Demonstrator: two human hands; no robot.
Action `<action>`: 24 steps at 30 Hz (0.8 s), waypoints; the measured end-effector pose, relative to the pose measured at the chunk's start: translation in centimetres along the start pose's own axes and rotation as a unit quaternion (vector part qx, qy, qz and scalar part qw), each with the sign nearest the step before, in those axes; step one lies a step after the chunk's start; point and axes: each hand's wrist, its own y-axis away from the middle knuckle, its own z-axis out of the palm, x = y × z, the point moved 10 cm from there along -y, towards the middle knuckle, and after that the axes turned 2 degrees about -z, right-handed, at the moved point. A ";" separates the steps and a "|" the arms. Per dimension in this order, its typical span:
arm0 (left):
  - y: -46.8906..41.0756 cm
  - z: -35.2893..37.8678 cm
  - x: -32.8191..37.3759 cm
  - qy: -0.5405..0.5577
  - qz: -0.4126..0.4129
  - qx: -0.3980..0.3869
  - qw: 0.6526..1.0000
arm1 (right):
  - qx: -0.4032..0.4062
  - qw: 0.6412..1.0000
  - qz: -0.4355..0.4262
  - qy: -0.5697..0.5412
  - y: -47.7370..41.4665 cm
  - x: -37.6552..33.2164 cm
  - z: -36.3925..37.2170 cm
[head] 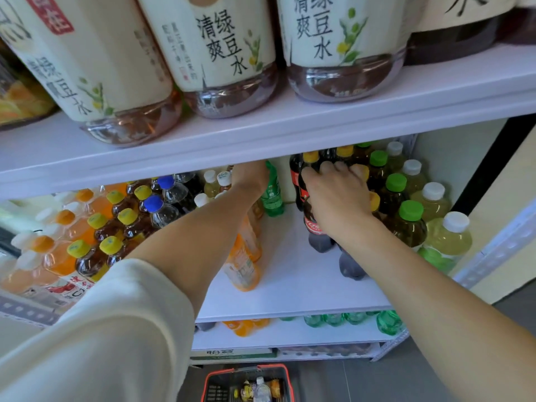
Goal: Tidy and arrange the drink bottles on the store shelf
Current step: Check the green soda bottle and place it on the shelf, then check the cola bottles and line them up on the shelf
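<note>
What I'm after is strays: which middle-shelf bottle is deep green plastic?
The green bottle alone at the back, beside the left hand; others show green caps or pale drink.

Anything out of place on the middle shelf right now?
One green plastic bottle stands alone at the back of the white middle shelf, between the orange juice bottles and the dark cola bottles the right hand grips. Similar pale green bottles sit one shelf lower.

White shelving [290, 123] — grey floor [377, 381], cream wall [452, 163].
</note>
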 end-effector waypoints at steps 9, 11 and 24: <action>0.2 0.5 0.1 0.001 -0.002 -0.009 1.000 | -0.032 0.995 -0.033 -0.090 2.5 -2.9 0.8; 0.6 0.5 0.1 0.001 0.005 -0.022 1.000 | -0.014 0.990 -0.031 -0.137 2.9 -2.9 0.5; 20.6 -2.4 5.5 0.575 0.122 -0.289 0.756 | 0.193 0.834 0.071 -0.512 9.2 1.7 -4.4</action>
